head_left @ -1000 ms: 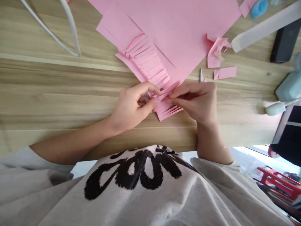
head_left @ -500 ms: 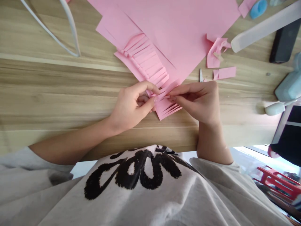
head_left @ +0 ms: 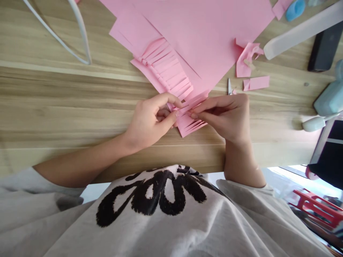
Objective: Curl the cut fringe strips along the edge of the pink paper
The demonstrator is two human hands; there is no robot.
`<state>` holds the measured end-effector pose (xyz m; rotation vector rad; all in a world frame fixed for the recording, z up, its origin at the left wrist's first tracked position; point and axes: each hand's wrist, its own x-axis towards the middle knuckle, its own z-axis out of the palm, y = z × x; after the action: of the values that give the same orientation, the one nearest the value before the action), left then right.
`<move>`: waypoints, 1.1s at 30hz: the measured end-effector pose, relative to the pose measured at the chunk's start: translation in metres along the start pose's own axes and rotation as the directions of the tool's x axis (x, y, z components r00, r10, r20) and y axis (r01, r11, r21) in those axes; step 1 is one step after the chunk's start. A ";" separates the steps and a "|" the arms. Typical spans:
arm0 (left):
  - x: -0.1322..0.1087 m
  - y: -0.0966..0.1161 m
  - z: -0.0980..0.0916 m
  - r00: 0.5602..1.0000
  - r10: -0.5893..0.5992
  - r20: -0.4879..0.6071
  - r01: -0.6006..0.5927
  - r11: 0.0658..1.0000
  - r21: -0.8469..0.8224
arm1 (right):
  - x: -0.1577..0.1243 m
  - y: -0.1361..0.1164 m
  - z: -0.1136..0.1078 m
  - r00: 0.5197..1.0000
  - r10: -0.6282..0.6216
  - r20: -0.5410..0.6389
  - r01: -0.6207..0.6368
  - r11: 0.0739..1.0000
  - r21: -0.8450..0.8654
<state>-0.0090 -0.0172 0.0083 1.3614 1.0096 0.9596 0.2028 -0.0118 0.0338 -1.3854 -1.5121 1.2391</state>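
Observation:
A pink paper (head_left: 175,76), cut along one side into a fringe of narrow strips, lies slanting across the table's front part. Part of its fringe is folded over and curled along the fold. My left hand (head_left: 152,119) pinches the paper at the base of the strips, its other fingers curled under. Opposite it, my right hand (head_left: 223,114) has thumb and forefinger closed on the strips. Some loose strips fan out below, between the two hands. The exact strip in the right fingertips is partly hidden.
Large pink sheets (head_left: 203,32) spread behind the hands. To the right lie paper scraps (head_left: 245,59), a small blade tip (head_left: 229,86), a pale flat bar (head_left: 300,32), a black device (head_left: 325,48) and a blue cap (head_left: 294,10). A white cable (head_left: 83,32) loops at the upper left.
My right fingertips have shifted slightly left and down along the strips, and a strip above them shows more fully. My left hand stays in place.

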 end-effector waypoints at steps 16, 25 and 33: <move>-0.001 0.002 0.001 1.000 0.005 -0.003 -0.005 1.000 0.004 | 0.003 0.004 0.003 0.999 -0.034 0.031 0.033 0.999 0.024; 0.001 0.000 0.000 0.998 0.064 -0.001 -0.064 0.998 -0.023 | 0.003 0.005 0.005 1.000 0.010 -0.010 -0.010 0.999 0.045; 0.000 -0.001 0.000 0.998 0.056 0.016 -0.056 0.998 0.014 | 0.004 0.002 0.008 0.999 -0.034 -0.029 0.035 0.999 0.027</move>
<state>-0.0095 -0.0176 0.0072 1.4137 0.9725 0.9832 0.1956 -0.0092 0.0291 -1.3482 -1.4881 1.2101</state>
